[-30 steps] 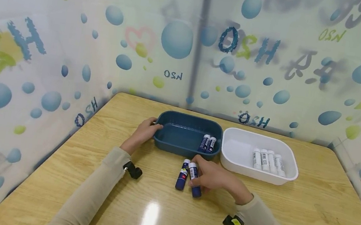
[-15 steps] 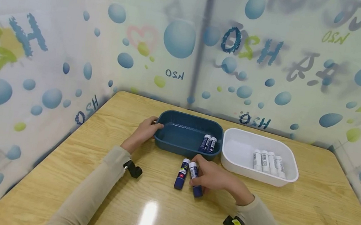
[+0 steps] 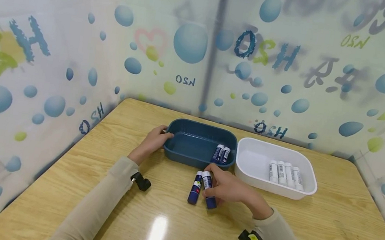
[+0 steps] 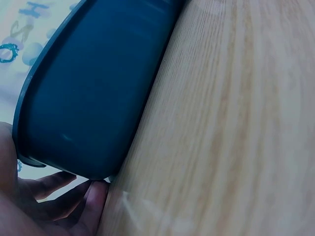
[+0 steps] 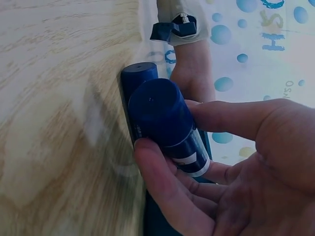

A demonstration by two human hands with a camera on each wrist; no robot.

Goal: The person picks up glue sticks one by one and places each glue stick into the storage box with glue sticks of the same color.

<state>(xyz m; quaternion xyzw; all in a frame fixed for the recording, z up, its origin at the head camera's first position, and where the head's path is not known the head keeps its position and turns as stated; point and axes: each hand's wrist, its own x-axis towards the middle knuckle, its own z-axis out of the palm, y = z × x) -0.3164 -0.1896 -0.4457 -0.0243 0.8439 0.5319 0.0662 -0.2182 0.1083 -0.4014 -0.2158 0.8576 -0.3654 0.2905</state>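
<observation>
My left hand (image 3: pixel 152 142) grips the left end of a dark blue tray (image 3: pixel 187 160), thumb over the rim and fingers against the outer wall; the left wrist view shows the tray's side wall (image 4: pixel 93 93) close up. In front of that tray, my right hand (image 3: pixel 230 187) pinches a navy glue stick (image 3: pixel 209 191) with a white cap between thumb and fingers. The right wrist view shows this glue stick's blue base (image 5: pixel 156 105) tilted toward the camera. Right beside it on the table lies another navy glue stick (image 3: pixel 195 188), its cap end almost meeting the held one's.
Two navy glue sticks (image 3: pixel 221 154) lean inside the blue tray at its right end. Against that end stands a white tray (image 3: pixel 249 176) with several white glue-stick-like tubes (image 3: pixel 285 174) in it. A patterned curtain (image 3: pixel 185 90) borders the wooden table (image 3: pixel 326 221) behind.
The loose glue stick has rolled slightly left, then back right toward the held one. Both hands keep their places and holds; the trays have not moved.
</observation>
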